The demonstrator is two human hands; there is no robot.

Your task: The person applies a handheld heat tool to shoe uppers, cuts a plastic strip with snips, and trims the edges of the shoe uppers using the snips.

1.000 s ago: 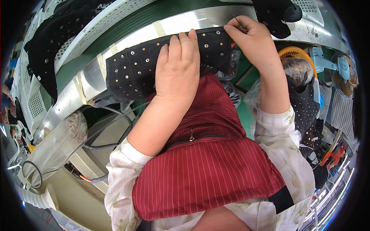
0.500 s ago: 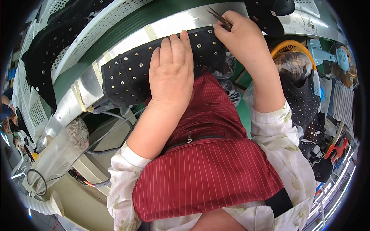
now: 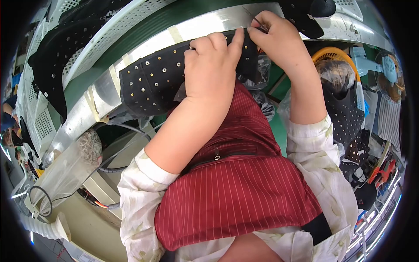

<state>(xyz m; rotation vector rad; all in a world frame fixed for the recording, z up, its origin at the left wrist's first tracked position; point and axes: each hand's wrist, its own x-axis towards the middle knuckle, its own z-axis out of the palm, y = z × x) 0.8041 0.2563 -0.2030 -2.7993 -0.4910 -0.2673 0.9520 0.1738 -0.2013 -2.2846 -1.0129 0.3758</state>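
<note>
A strip of black cloth (image 3: 150, 81) dotted with metal eyelets or studs lies along the metal table edge and hangs over it. My left hand (image 3: 209, 65) rests on top of it, index finger stretched to the upper edge and the other fingers bent; its thumb is hidden. Close beside that fingertip, my right hand (image 3: 279, 41) is closed around dark thread snips (image 3: 261, 26), whose thin points stick out to the upper left. The right fingertips are at the cloth's upper right corner; whether they also pinch it I cannot tell.
White perforated baskets (image 3: 102, 41) with black studded cloth (image 3: 50, 65) stand at the left and back. More black cloth (image 3: 305, 22) lies at the upper right. An orange basket (image 3: 334, 54), a blue fan (image 3: 388, 65) and a plastic bag of thread (image 3: 89, 148) flank the table.
My left hand has slid right along the cloth, and its fingers have gone from flat to mostly bent. The snips have turned down, partly hidden in my right hand.
</note>
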